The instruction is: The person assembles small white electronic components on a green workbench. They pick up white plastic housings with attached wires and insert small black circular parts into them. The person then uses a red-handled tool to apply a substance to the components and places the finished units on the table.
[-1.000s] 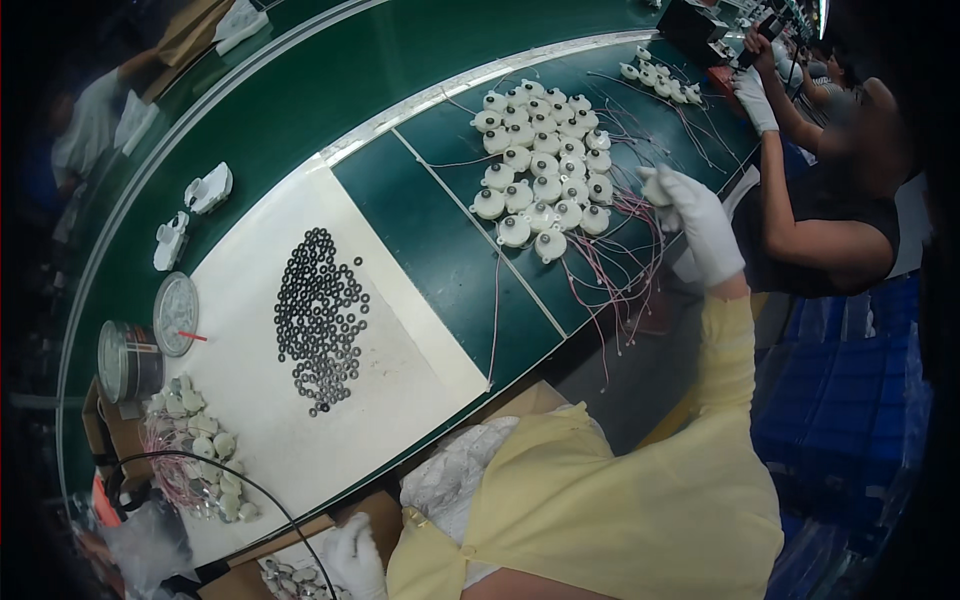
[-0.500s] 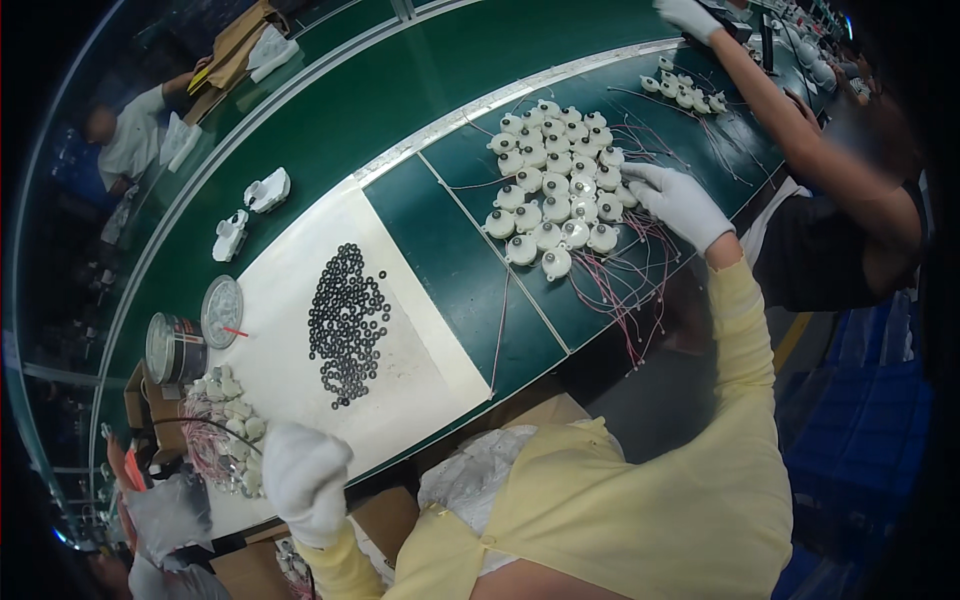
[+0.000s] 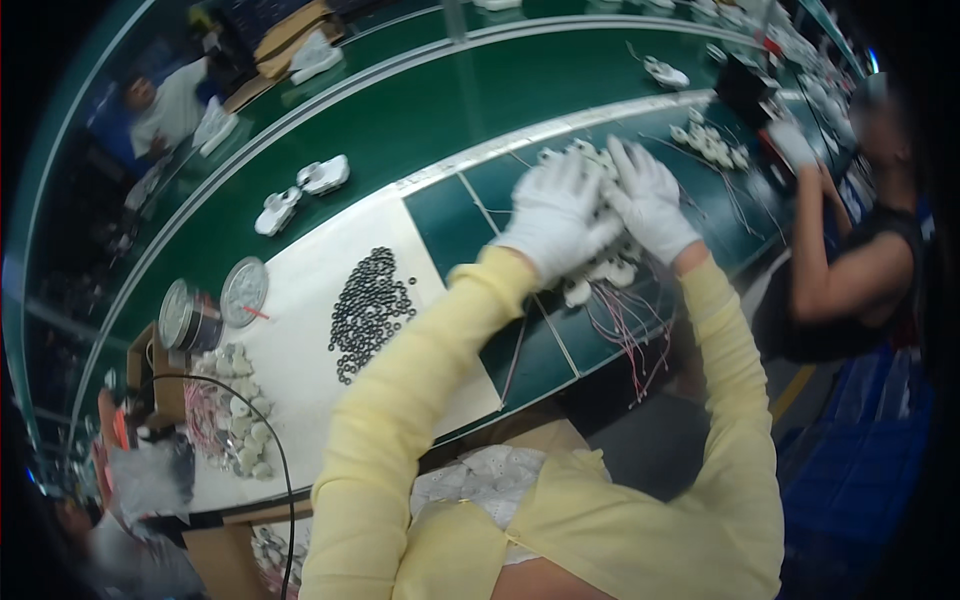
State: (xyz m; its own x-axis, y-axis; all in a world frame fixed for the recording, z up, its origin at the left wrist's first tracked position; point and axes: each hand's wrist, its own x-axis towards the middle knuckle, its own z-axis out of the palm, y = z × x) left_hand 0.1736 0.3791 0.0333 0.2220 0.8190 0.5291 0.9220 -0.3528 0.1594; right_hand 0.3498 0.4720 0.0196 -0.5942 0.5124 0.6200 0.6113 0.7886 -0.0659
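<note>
Both my hands wear white gloves and lie over a cluster of small round white plastic parts (image 3: 614,272) on the green tabletop. My left hand (image 3: 562,212) spreads its fingers across the left and middle of the cluster. My right hand (image 3: 650,200) rests beside it, fingers stretched forward over the right side. Most of the cluster is hidden beneath the gloves, and the fingertips are somewhat blurred. Thin red and white wires (image 3: 632,335) trail from the parts toward the near table edge.
Black rubber rings (image 3: 370,310) lie on a white sheet (image 3: 300,290). To its left stand a tin can (image 3: 188,318), a round lid (image 3: 244,290) and more wired white parts (image 3: 245,410). A co-worker (image 3: 850,270) sits at the right, near another small group of parts (image 3: 712,142).
My left hand has moved from the near left, up and right onto the cluster. My right hand has shifted inward over it. The co-worker's arm has drawn back, and the view has shifted slightly.
</note>
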